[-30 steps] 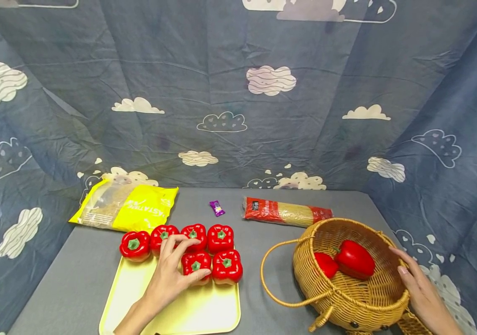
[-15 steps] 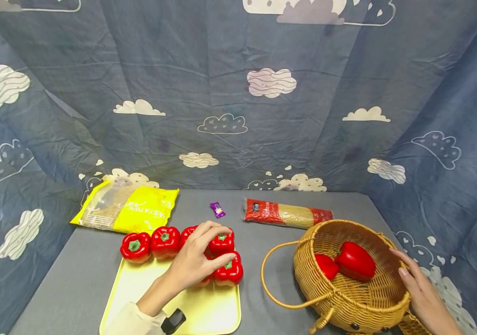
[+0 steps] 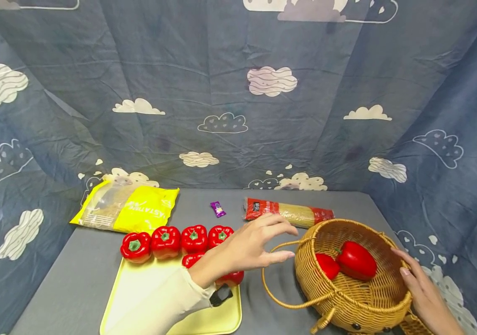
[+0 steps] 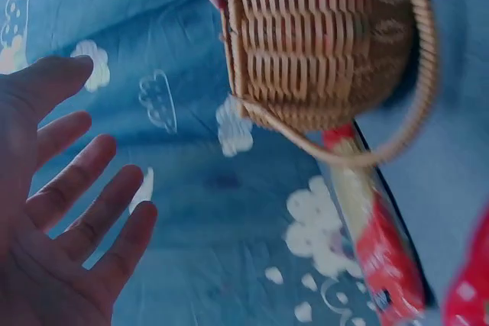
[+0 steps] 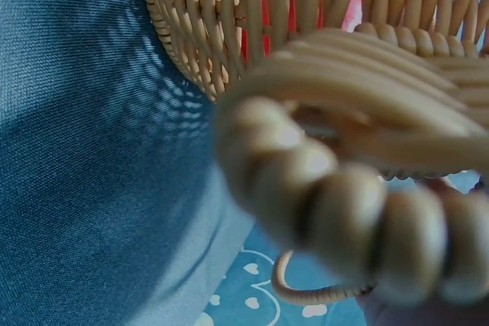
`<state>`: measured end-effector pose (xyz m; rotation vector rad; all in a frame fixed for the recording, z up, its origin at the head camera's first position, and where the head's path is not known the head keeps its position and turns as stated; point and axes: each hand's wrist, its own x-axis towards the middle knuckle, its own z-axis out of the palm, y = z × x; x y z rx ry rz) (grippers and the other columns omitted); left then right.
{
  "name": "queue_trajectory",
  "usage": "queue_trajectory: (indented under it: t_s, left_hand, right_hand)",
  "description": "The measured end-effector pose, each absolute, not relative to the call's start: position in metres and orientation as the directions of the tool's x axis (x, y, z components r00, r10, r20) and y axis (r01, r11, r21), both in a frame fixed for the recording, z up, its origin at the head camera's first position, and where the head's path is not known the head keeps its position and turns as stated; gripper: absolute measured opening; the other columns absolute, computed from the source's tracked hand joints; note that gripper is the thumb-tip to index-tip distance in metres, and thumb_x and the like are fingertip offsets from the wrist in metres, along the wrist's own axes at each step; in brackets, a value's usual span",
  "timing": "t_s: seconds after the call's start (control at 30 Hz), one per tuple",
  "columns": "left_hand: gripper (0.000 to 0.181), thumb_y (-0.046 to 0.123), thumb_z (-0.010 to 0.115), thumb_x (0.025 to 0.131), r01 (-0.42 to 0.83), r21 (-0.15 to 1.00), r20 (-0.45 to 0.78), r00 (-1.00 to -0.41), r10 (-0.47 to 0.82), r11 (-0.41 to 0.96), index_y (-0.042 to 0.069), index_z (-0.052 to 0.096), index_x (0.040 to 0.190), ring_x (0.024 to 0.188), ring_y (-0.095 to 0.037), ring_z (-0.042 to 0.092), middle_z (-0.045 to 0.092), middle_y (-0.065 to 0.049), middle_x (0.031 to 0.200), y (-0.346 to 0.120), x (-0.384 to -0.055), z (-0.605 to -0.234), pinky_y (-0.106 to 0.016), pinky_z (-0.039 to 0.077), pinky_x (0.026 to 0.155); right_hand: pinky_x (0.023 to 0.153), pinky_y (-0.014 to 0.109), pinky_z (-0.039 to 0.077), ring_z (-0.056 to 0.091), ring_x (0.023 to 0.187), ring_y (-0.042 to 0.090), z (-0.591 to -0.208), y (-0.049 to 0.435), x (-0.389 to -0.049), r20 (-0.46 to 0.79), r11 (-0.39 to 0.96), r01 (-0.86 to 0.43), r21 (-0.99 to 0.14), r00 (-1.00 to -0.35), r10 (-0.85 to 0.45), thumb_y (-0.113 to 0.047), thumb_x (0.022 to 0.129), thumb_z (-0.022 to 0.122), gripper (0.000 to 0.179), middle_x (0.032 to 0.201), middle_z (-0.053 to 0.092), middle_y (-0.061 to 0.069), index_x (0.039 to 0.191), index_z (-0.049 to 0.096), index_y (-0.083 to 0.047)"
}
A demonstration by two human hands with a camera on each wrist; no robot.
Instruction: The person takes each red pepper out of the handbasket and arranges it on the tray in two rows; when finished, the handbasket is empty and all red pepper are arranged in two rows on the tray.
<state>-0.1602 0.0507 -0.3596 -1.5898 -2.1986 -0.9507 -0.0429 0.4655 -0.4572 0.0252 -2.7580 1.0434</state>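
Observation:
My left hand [image 3: 259, 242] reaches across the tray's right side toward the basket in the head view, fingers spread, holding nothing. In the left wrist view its palm and fingers [image 4: 107, 211] are bare. The wicker basket [image 3: 313, 274] stands at the right, with two red bell peppers [image 3: 357, 260] inside. My right hand [image 3: 424, 288] holds the basket's right rim. Several more red bell peppers [image 3: 165, 242] stand in two rows at the back of the yellow tray [image 3: 117, 302]; my left forearm partly covers the front row. A basket handle [image 5: 328, 181] fills much of the right wrist view.
A yellow pasta bag [image 3: 146, 207] lies behind the tray at the left. Near the back middle is a small purple wrapped sweet [image 3: 218, 209]. A red packet of noodles [image 3: 292, 211] lies behind the basket. A cloud-patterned cloth [image 3: 221, 83] hangs behind the grey table.
My left hand has moved right, from over the bell peppers to beside the basket's left handle, carrying nothing. My right hand and the basket have stayed in place.

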Motion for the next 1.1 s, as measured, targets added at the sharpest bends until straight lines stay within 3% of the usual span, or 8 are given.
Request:
queue_trajectory:
  t_s: [0.3,0.57,0.73,0.97,1.1]
  left_hand:
    - [0.036,0.032,0.07,0.094,0.931,0.345,0.427,-0.266,0.864,0.116,0.015,0.065,0.126,0.115,-0.008,0.057,0.064,0.003,0.121,0.104,-0.165,-0.356,-0.012,0.04,0.101]
    - [0.033,0.027,0.068,0.096,0.808,0.589,0.309,-0.211,0.927,-0.013,0.013,0.064,0.126,0.106,0.01,0.055,0.064,0.008,0.12,0.152,-0.173,-0.363,-0.006,0.041,0.096]
    - [0.037,0.029,0.07,0.094,0.763,0.644,0.179,-0.214,0.96,0.05,0.015,0.064,0.128,0.097,0.013,0.052,0.063,0.01,0.119,0.175,-0.178,-0.368,-0.005,0.044,0.088]
    - [0.041,0.026,0.074,0.091,0.776,0.612,-0.045,-0.16,0.986,0.154,0.017,0.064,0.131,0.106,-0.001,0.06,0.063,0.007,0.128,0.197,-0.186,-0.372,-0.006,0.042,0.088]
    - [0.047,0.026,0.078,0.089,0.781,0.575,-0.169,-0.178,0.969,0.244,0.021,0.063,0.133,0.114,-0.001,0.058,0.061,0.011,0.132,0.21,-0.186,-0.367,-0.006,0.04,0.089]
  right_hand:
    - [0.091,-0.004,0.021,0.022,0.119,-0.027,-0.456,0.466,-0.041,0.216,0.741,-0.119,-0.66,-0.976,0.036,-0.017,0.111,0.031,0.049,0.139,0.023,-0.038,0.158,0.023,-0.007]
    - [0.088,-0.003,0.025,0.023,0.117,-0.027,-0.453,0.469,-0.039,0.142,0.732,-0.063,-0.678,-0.989,0.047,-0.025,0.112,0.029,0.05,0.153,0.022,-0.023,0.161,0.018,-0.02]
    - [0.088,-0.003,0.026,0.023,0.12,-0.026,-0.449,0.467,-0.04,0.166,0.732,-0.087,-0.676,-0.985,0.037,-0.024,0.111,0.03,0.05,0.148,0.023,-0.029,0.16,0.021,-0.02]
    - [0.09,-0.002,0.024,0.023,0.122,-0.025,-0.45,0.465,-0.04,0.189,0.722,-0.115,-0.682,-0.982,0.022,-0.019,0.111,0.03,0.05,0.144,0.021,-0.034,0.16,0.021,-0.017]
    - [0.092,-0.003,0.02,0.021,0.125,-0.023,-0.452,0.465,-0.04,0.216,0.718,-0.138,-0.682,-0.976,0.018,-0.016,0.111,0.03,0.05,0.146,0.021,-0.034,0.16,0.022,-0.015]
